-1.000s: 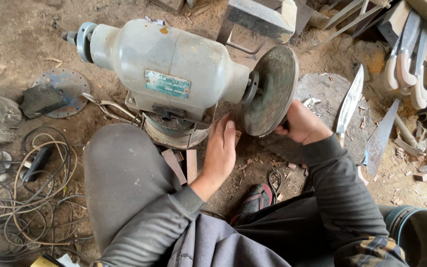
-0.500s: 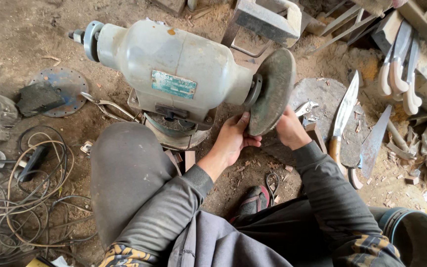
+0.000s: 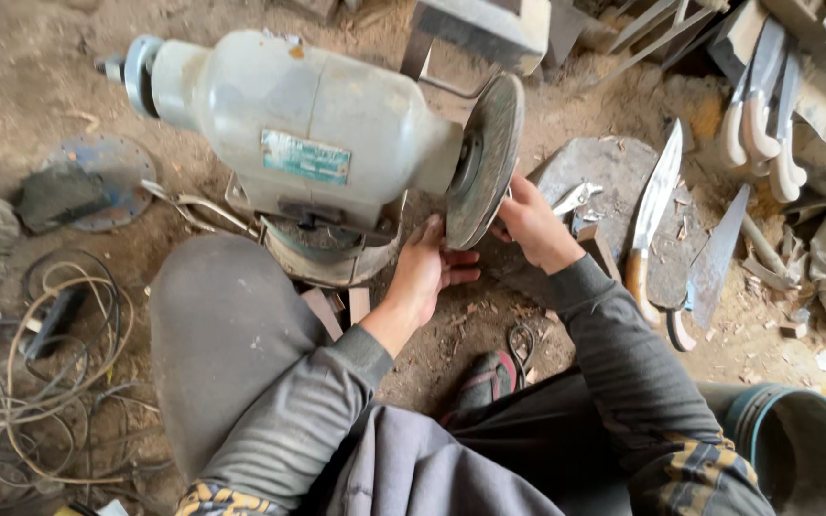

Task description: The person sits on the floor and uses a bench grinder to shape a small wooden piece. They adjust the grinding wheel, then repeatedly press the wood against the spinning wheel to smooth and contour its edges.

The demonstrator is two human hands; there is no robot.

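Note:
A pale grey bench grinder [image 3: 308, 134] stands on the dirt floor, its dark grinding wheel [image 3: 486, 158] facing right. My left hand [image 3: 424, 272] lies under the wheel's lower edge, thumb up against the grinder's base and fingers stretched out flat; nothing shows in it. My right hand [image 3: 533, 225] is on the far side of the wheel, fingers curled against its rim and partly hidden behind it. Whether it grips something there I cannot tell. My left knee [image 3: 227, 325] is bent up beside the grinder.
A wood-handled knife [image 3: 650, 215] and a flat blade [image 3: 714, 263] lie on a stone slab [image 3: 614, 167] to the right. More white-handled blades [image 3: 762, 115] lean at the top right. Tangled cables [image 3: 40, 382] lie at the left, a bucket [image 3: 805, 449] at the bottom right.
The view has drifted slightly. Both hands stay at the wheel; my right hand has drawn closer to the rim, and my left hand has settled lower under the wheel.

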